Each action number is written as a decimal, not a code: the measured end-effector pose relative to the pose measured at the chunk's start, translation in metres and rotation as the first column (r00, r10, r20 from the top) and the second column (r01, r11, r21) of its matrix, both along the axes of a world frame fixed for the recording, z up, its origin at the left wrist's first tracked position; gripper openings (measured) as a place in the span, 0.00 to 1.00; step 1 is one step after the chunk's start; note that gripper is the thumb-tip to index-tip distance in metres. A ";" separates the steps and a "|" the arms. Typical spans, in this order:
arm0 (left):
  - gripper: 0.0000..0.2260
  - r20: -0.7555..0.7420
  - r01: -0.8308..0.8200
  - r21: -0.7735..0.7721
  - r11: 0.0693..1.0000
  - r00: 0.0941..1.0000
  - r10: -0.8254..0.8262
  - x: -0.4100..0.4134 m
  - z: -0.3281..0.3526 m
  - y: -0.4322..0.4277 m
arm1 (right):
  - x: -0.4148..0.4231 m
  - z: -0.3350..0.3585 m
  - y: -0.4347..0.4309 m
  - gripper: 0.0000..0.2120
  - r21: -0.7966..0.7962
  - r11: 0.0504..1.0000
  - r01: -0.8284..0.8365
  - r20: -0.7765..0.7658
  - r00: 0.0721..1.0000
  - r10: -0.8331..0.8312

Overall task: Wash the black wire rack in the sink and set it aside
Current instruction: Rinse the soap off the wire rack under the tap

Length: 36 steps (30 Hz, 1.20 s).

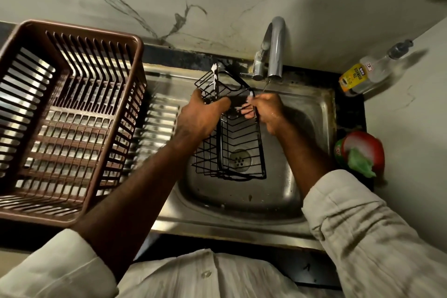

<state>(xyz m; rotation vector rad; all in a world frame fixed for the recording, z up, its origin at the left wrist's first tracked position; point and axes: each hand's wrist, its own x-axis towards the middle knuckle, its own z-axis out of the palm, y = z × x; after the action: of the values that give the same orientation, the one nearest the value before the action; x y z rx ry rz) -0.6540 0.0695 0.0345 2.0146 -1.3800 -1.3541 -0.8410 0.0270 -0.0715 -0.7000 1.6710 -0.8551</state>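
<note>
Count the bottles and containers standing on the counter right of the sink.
2. A clear dish-soap bottle with a yellow label lies at the back right corner; a round red and green tub sits nearer, beside the steel sink. The sleeve may hide others.

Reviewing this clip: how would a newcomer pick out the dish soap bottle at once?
Start at the steel sink and its grey tap, then follow the black counter to the right corner by the wall. The clear plastic bottle there has a yellow label and pump top, unlike the red and green tub nearer the person.
</note>
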 end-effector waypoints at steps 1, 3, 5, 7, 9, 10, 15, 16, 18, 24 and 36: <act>0.45 -0.013 0.020 -0.006 1.000 1.000 -0.020 0.000 0.002 0.001 | -0.004 -0.002 -0.004 0.09 0.003 1.000 0.020 -0.078 0.997 -0.019; 0.39 -0.039 0.047 -0.021 0.999 0.998 -0.048 0.002 0.002 0.000 | -0.012 -0.003 -0.007 0.14 0.001 1.000 -0.018 -0.228 0.973 0.018; 0.41 -0.051 0.038 -0.001 0.999 0.998 -0.038 0.005 0.006 -0.003 | -0.014 -0.004 -0.010 0.14 -0.008 0.997 -0.079 -0.309 0.948 0.073; 0.45 -0.046 0.014 0.017 1.000 0.999 -0.013 0.003 0.009 -0.006 | -0.012 -0.008 -0.014 0.13 -0.001 0.993 -0.120 -0.261 0.958 0.115; 0.44 -0.043 0.007 0.015 1.000 0.999 -0.007 0.001 0.009 -0.008 | -0.010 -0.010 -0.016 0.10 0.001 0.988 -0.156 -0.177 0.972 0.154; 0.41 -0.037 0.010 0.006 1.000 0.999 -0.010 0.001 0.007 -0.009 | -0.010 -0.010 -0.016 0.09 -0.005 0.987 -0.161 -0.144 0.977 0.158; 0.45 -0.032 0.027 0.059 0.998 0.999 -0.025 0.001 0.007 -0.011 | -0.008 -0.011 -0.011 0.08 -0.027 0.998 -0.052 -0.052 0.997 0.050; 0.44 -0.042 0.034 0.062 0.998 0.999 -0.031 0.001 0.005 -0.012 | -0.006 -0.009 -0.011 0.10 -0.018 1.000 -0.016 -0.019 1.000 0.016; 0.43 -0.068 0.037 0.069 0.997 0.997 -0.032 0.001 0.004 -0.012 | -0.005 -0.002 -0.013 0.17 0.021 0.994 0.111 0.188 0.976 -0.113; 0.33 -0.138 0.017 0.099 0.995 0.990 -0.003 0.005 0.006 -0.016 | -0.015 0.003 -0.014 0.27 0.113 0.982 0.153 0.503 0.843 -0.189; 0.11 -0.402 0.012 0.169 0.986 0.914 0.058 0.012 -0.006 -0.021 | -0.016 0.004 0.009 0.31 0.224 0.974 -0.034 0.680 0.722 -0.132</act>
<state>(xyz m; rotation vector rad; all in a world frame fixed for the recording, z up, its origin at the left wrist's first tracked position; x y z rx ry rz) -0.6417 0.0488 0.0282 1.7015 -1.0798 -1.8059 -0.8572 0.0360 -0.0677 -0.1271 1.0680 -0.8144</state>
